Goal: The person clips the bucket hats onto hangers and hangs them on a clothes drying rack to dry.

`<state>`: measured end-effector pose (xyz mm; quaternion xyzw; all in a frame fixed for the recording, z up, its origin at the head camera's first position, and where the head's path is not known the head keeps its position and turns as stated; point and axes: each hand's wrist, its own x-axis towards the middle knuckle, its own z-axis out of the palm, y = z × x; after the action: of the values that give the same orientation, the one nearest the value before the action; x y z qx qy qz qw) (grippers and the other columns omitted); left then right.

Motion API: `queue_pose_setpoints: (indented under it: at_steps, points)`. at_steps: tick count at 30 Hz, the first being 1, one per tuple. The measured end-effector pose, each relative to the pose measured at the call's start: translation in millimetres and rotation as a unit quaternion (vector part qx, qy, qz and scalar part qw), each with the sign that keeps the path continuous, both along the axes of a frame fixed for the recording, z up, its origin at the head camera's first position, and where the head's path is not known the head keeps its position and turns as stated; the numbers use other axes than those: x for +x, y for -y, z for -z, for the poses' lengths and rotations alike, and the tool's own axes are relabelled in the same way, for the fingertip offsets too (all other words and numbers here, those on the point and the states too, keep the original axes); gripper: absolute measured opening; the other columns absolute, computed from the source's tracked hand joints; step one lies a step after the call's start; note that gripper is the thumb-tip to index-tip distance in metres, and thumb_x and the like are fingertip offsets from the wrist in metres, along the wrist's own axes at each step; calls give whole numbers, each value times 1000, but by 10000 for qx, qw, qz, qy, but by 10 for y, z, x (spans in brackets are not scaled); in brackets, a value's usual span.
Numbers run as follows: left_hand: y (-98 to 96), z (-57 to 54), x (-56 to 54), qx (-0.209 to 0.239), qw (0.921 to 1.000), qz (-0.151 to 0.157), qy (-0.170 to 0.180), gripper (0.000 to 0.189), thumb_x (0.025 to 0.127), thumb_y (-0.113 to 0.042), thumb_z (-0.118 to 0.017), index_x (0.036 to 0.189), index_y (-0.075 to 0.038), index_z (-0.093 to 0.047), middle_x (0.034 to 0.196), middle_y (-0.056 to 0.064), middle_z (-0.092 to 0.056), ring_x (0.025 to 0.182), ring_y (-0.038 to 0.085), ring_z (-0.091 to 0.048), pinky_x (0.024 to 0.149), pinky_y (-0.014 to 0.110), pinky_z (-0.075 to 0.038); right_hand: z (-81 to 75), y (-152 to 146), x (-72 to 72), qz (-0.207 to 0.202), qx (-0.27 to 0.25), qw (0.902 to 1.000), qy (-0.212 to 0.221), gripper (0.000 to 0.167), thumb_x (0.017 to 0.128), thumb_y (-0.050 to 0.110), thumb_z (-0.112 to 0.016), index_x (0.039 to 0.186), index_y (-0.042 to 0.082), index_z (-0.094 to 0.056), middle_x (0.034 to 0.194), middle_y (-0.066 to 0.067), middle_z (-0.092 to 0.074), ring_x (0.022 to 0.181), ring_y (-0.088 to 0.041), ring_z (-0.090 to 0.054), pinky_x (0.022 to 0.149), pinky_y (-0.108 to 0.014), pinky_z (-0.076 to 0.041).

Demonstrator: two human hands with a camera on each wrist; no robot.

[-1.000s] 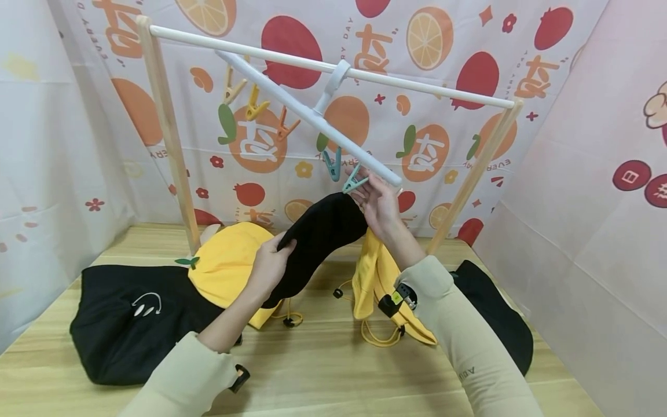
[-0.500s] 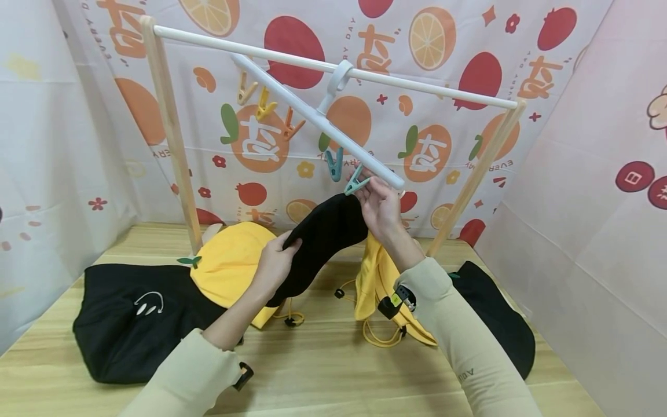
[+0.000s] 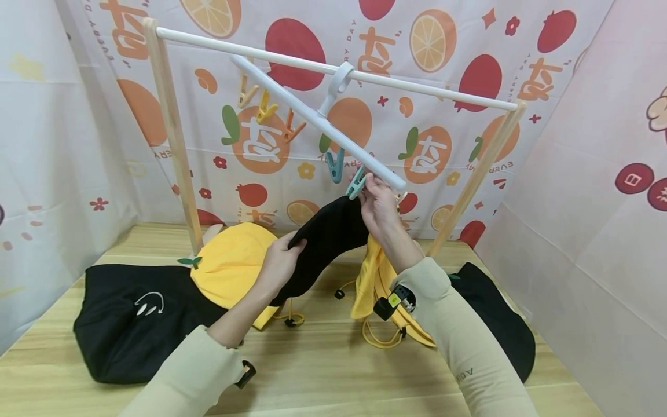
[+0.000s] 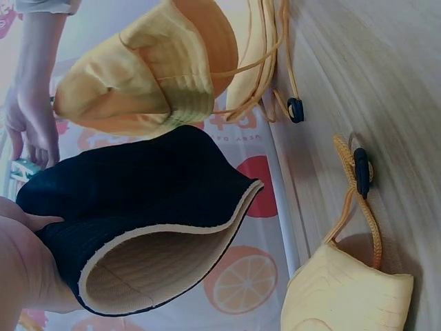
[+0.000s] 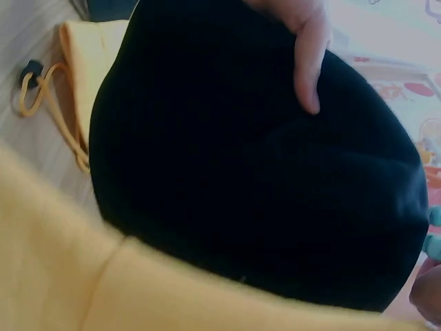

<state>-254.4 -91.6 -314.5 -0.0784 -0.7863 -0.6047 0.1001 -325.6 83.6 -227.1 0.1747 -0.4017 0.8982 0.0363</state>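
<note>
A black bucket hat (image 3: pixel 328 237) with a pale lining is held up between my hands in the head view. My left hand (image 3: pixel 281 260) grips its near side, thumb on the outside, as the right wrist view also shows. My right hand (image 3: pixel 380 208) pinches the handles of a light teal clothespin (image 3: pixel 356 183) near the low end of the white hanger (image 3: pixel 312 116). The clothespin's tips are right at the hat's top edge. Just beyond the right hand hangs a yellow bucket hat (image 4: pixel 138 83) with a drawstring.
The hanger hooks over a wooden rack's white rail (image 3: pixel 250 53), carrying several other clothespins, including a darker teal one (image 3: pixel 335 165). On the table lie a yellow hat (image 3: pixel 234 260), a black cloth item with a smiling face (image 3: pixel 140 318) and another black item (image 3: pixel 495 318).
My right fingers have squeezed the light teal clothespin's handles closer together. My left hand has shifted slightly right and up with the black hat.
</note>
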Motion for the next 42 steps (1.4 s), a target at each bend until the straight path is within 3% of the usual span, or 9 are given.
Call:
queue_pose_setpoints:
  at_steps: [9, 16, 26, 31, 36, 39, 42]
  points:
    - [-33, -51, -16, -273, 9996, -98, -41, 25, 97, -15, -46, 115, -7, -61, 116, 15, -58, 105, 30, -53, 87, 46, -40, -22, 49, -16, 263, -162, 9994, -141, 40, 97, 2, -38, 136, -3, -37, 99, -7, -57, 87, -17, -58, 93, -26, -36]
    - [-32, -145, -37, -197, 9997, -74, -102, 26, 97, -14, -45, 116, -4, -59, 118, 17, -55, 108, 31, -50, 90, 46, -38, -33, 55, -22, 358, -160, 9986, -349, 37, 95, -3, -41, 132, -4, -39, 91, -6, -59, 81, -17, -57, 84, -24, -40]
    - [-122, -280, -6, -269, 9995, -64, -129, 28, 97, -14, -46, 120, -7, -58, 118, 17, -56, 107, 31, -51, 90, 46, -38, -63, 58, -3, 544, -87, 9980, -307, 35, 94, -5, -43, 129, -6, -41, 87, -6, -58, 74, -16, -58, 80, -23, -40]
    - [-150, -267, 3, -420, 9989, -137, -181, 26, 96, -14, -47, 118, -7, -60, 117, 17, -57, 107, 31, -52, 90, 46, -38, -21, 10, 23, 470, 95, 9987, -143, 35, 98, 3, -37, 131, -7, -39, 101, -6, -58, 90, -19, -57, 89, -24, -35]
    - [-162, -200, -16, -589, 9980, -102, -197, 26, 96, -15, -48, 118, -7, -60, 116, 17, -57, 106, 32, -53, 88, 46, -40, 46, -45, 38, 311, 177, 9992, -156, 38, 100, 8, -31, 132, -11, -37, 129, -21, -47, 115, -28, -47, 99, -27, -28]
    - [-181, -162, -30, -724, 9971, -29, -238, 28, 96, -15, -48, 121, -7, -59, 117, 17, -57, 106, 33, -53, 87, 46, -41, 79, -64, 22, 269, 248, 9992, -162, 38, 100, 10, -32, 133, -9, -38, 134, -24, -40, 118, -27, -45, 100, -27, -27]
    - [-220, -132, -39, -839, 9960, 55, -310, 29, 96, -15, -49, 121, -7, -59, 117, 17, -58, 105, 32, -55, 86, 46, -42, 103, -79, 3, 342, 299, 9989, -89, 38, 100, 11, -34, 133, -7, -40, 129, -20, -48, 114, -23, -48, 98, -25, -28]
